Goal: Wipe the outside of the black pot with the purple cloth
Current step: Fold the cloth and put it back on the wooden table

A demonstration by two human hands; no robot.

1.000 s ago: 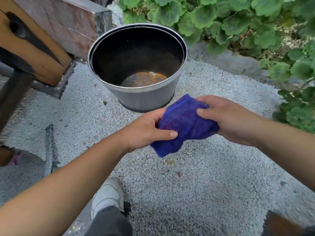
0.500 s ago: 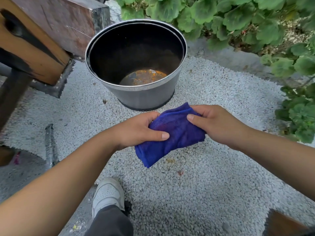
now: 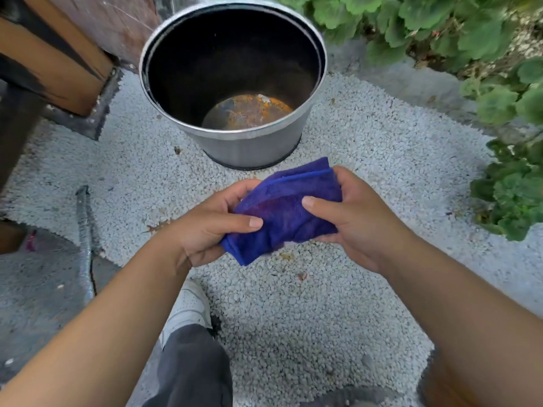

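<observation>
We've got the purple cloth [image 3: 289,211] held in both hands, up off the ground, just in front of the black pot [image 3: 235,86] and not touching it. Left hand [image 3: 211,227] is closed on the cloth's left end: thumb pressed flat across the top, fingers curled under, w/ the lower left corner of the cloth hanging out below the palm. Right hand [image 3: 352,218] is closed on the right end, thumb on top, fingers wrapped behind. Cloth looks folded into a thick pad, layered edges showing along its far side.

Pot stands upright on the white gravel [image 3: 308,318], toward the far edge of the gravel patch. Its inside is dark w/ a rusty orange patch at the bottom; outer wall reads grey in this light, w/ a dark band at the base.

Wooden beam [image 3: 55,63] sits at the far left, just beside the pot. Green leafy plants [image 3: 440,27] run along the far and right edges of the gravel. A grey metal bar [image 3: 85,239] lies at the gravel's left edge. Our white sneaker [image 3: 188,306] and dark trouser leg [image 3: 191,368] show at the near edge, below the forearms.
</observation>
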